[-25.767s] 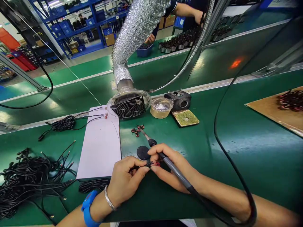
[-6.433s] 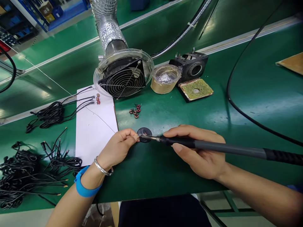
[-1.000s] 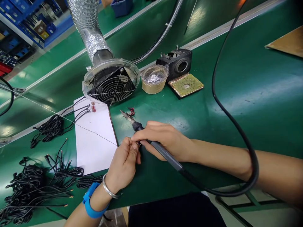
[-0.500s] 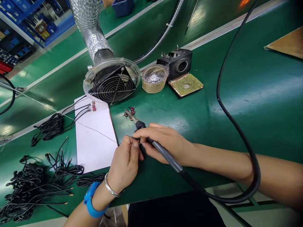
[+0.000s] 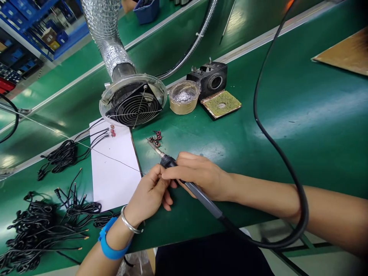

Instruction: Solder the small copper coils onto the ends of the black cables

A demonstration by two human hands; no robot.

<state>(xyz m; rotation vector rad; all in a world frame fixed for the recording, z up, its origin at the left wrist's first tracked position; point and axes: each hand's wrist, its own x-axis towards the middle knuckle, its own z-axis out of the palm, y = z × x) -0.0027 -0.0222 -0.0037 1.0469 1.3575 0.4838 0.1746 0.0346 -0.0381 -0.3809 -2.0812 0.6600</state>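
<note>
My right hand [image 5: 201, 174] is closed around the grey and black handle of a soldering iron [image 5: 205, 201]. The iron's metal tip points up and left, beside a small pile of red and black parts [image 5: 156, 138] on the bench; whether it touches them I cannot tell. Pressed close against the right fingers is my left hand [image 5: 152, 195], thumb and forefinger pinched and the lower fingers loosely curled. A thin solder wire [image 5: 110, 156] runs from the upper left into this pinch. Anything else between the fingertips is hidden.
Above the pile hangs a fume extractor fan [image 5: 136, 107] on a foil duct. Behind are a tub of metal shavings [image 5: 184, 97], a black iron stand [image 5: 211, 78] and a sponge [image 5: 222, 104]. White paper [image 5: 115, 172] and bundled black cables [image 5: 31, 226] lie left. The iron's cord [image 5: 276, 143] loops right.
My view has shifted slightly. The left hand's lower fingers have loosened and extended downward. Both hands stay together, and the small piece glimpsed between them before is now out of sight.
</note>
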